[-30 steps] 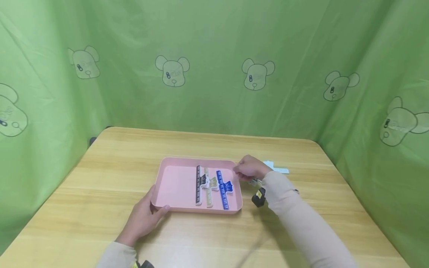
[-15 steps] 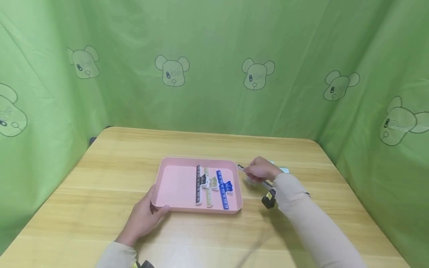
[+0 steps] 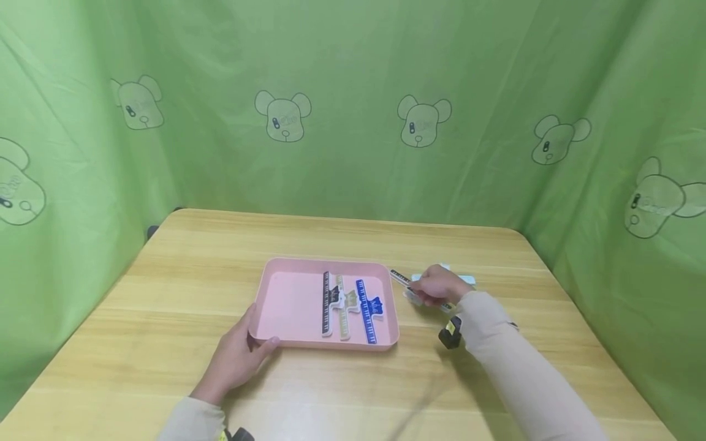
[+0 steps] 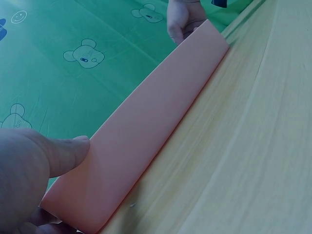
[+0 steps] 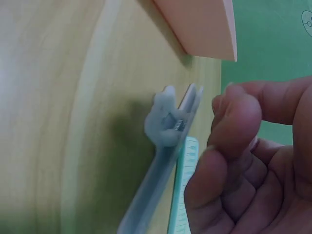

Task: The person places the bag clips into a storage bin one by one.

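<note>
My left hand [image 3: 234, 361] grips the near left corner of a pink tray [image 3: 320, 346], thumb [image 4: 68, 153] on its outer wall and fingers beneath. Three long clips with piano-key bars and bear-shaped handles lie in the tray: black [image 3: 326, 306], gold [image 3: 344, 309] and blue [image 3: 366, 312]. Right of the tray, my right hand [image 3: 438, 285] hovers with bent fingers over another dark clip [image 3: 399, 277], partly hidden beneath it. In the right wrist view, bent fingertips [image 5: 212, 168] are close to a pale clip [image 5: 168, 134], with nothing visible between them.
A mint-coloured clip [image 3: 466, 279] lies behind my right hand, partly covered by it. The wooden table [image 3: 342, 392] ends at a green curtain [image 3: 353, 177] with bear drawings, which also closes off both sides.
My right hand has moved from the tray's right rim rightward over the clips on the table, uncovering the dark clip's left end. My left hand and the tray have stayed in place.
</note>
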Tool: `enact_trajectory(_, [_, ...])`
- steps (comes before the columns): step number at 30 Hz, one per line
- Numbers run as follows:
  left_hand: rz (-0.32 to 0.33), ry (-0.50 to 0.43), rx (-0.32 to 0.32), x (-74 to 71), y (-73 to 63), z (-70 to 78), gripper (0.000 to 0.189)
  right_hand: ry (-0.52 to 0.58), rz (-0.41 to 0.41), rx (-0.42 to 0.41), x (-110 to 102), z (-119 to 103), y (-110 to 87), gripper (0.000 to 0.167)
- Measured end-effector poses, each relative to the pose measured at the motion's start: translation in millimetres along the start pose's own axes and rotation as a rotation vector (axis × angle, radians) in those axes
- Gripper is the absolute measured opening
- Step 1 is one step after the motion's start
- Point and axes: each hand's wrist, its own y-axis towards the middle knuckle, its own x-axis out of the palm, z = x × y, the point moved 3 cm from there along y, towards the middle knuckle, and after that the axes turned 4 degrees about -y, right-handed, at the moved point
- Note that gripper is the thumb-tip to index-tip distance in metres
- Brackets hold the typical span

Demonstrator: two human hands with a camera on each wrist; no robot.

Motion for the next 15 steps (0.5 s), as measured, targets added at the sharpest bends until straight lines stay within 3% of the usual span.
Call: enact_trajectory(15, [0.006,0.000,0.011,0.5,0.2,1.0,0.086,-0.013,0.037,0.054,8.2,16.5,4.9,0.040])
